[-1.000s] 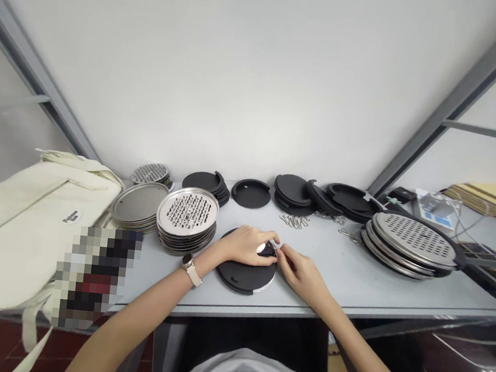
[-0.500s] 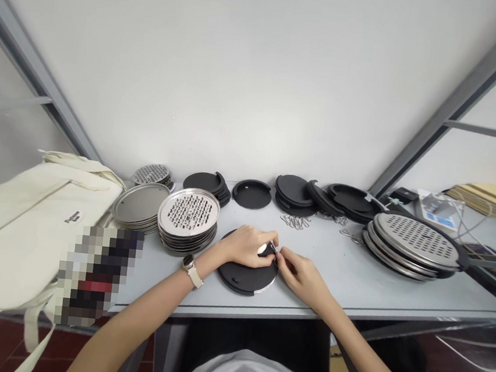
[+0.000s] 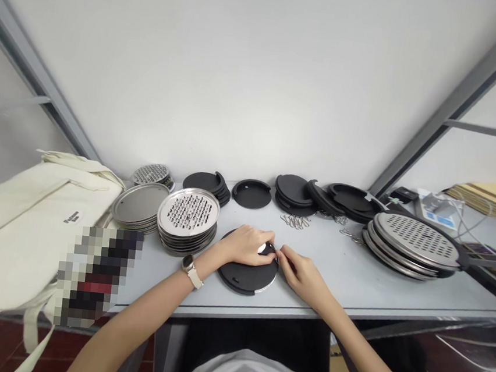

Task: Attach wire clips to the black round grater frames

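A black round disc (image 3: 253, 278) with a shiny metal rim at its lower right lies near the table's front edge. My left hand (image 3: 246, 245) rests over its upper part, fingers curled and gripping it near the right edge. Something small and white shows by the left thumb. At that same edge, my right hand (image 3: 303, 275) pinches a small metal wire clip (image 3: 276, 260), mostly hidden by the fingertips. Behind the hands lies a pile of similar wire clips (image 3: 296, 221). A stack of round grater plates (image 3: 188, 213) stands left of the disc.
Plain metal discs (image 3: 140, 203) are stacked further left, beside a cream bag (image 3: 28, 229). Along the wall sit black round lids (image 3: 251, 194) and more black pieces (image 3: 295, 190). At right is a stack of perforated metal plates (image 3: 418, 240), with wooden boards (image 3: 488, 197) beyond.
The wire clip stood up visibly between my hands before; now it sits lower and is mostly covered. My left fingers have shifted slightly. The disc stays in place.
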A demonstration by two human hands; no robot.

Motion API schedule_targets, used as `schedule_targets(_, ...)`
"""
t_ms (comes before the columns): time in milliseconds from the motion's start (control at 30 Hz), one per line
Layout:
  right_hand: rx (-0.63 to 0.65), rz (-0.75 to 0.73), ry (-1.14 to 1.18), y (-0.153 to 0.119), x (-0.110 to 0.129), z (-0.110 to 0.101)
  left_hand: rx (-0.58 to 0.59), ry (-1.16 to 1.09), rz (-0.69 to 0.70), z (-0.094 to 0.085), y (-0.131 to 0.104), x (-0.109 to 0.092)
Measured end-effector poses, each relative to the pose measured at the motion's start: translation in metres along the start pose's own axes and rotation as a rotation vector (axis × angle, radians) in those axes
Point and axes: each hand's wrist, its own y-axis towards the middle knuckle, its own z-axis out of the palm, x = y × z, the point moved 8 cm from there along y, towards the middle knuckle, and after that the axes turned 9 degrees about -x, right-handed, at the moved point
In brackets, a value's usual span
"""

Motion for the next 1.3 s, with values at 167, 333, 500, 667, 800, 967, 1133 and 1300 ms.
schedule_targets(167,0.002,0.005,0.013,0.0005,-0.0007,-0.0001,0.022,-0.065,-0.033,0.0048,-0.0008,0.0044)
schedule_targets(333,0.001,-0.011,0.011,0.0007,0.002,-0.0011,0.025,-0.151,-0.071,0.0068,0.0,0.0071)
schedule_targets(500,0.008,-0.011,0.028,0.0009,0.0047,-0.002,0.04,-0.216,-0.116,0.0061,0.0013,0.0084)
schedule_targets(667,0.011,-0.013,0.029,0.0007,0.0047,-0.0017,0.052,-0.251,-0.143,0.0058,0.0017,0.0095)
schedule_targets(800,0.015,-0.003,0.021,0.0005,0.0037,-0.0008,0.058,-0.279,-0.153,0.0056,0.0016,0.01)
schedule_targets(967,0.016,-0.005,-0.005,0.0003,0.0039,0.0001,0.053,-0.303,-0.145,0.0052,0.0017,0.0093)
schedule_targets(1133,-0.01,-0.024,-0.042,0.0006,0.0048,-0.0011,0.064,-0.314,-0.164,0.0071,0.0014,0.0105)
schedule_targets(1300,-0.025,-0.019,-0.053,0.0006,0.0045,-0.002,0.062,-0.311,-0.16,0.007,0.0016,0.0106)
